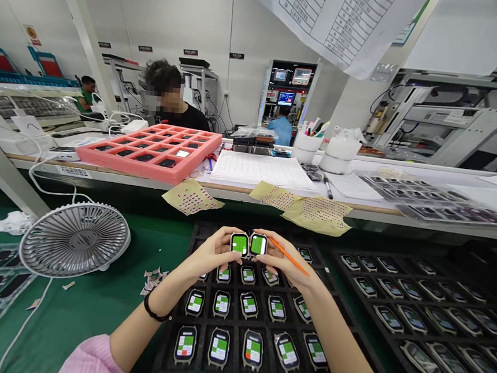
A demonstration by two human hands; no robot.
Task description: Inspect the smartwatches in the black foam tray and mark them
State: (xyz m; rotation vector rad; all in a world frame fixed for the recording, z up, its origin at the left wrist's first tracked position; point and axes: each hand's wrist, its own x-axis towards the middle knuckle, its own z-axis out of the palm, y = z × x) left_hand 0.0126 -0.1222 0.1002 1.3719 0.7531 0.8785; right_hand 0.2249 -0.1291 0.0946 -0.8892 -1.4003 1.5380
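Nearest the camera, a pink ribbed-knit sleeve (91,361) can be seen. Over a black compartmented tray (202,345), a squarish metallic-rimmed watch (239,244) is pinched by the left hand's (216,253) curled fingers, a matching green-lit watch (258,245) by the right hand's (283,259), thin orange stick (292,259) lying across it. Rims could get scuffed if bumped together; with a loose pinch, one might be dropped.
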